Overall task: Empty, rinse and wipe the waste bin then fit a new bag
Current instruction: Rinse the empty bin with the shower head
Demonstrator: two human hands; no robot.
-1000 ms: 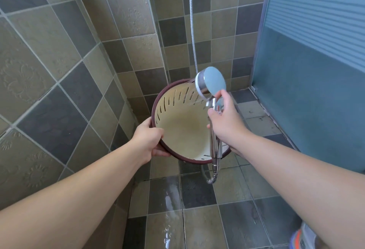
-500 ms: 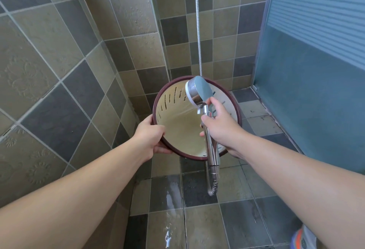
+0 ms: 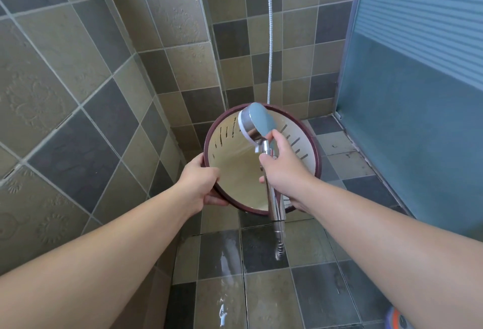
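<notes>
Head view: we're rinsing. Left hand (image 3: 200, 185) grips the tilted bin (image 3: 235, 177) by its near-left rim, right hand (image 3: 282, 169) clasps the shower head (image 3: 257, 122) aimed inside. Next: probably sweep the walls, drain.

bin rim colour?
Dark maroon rim on a cream waste bin; clearest in the head view.
</notes>
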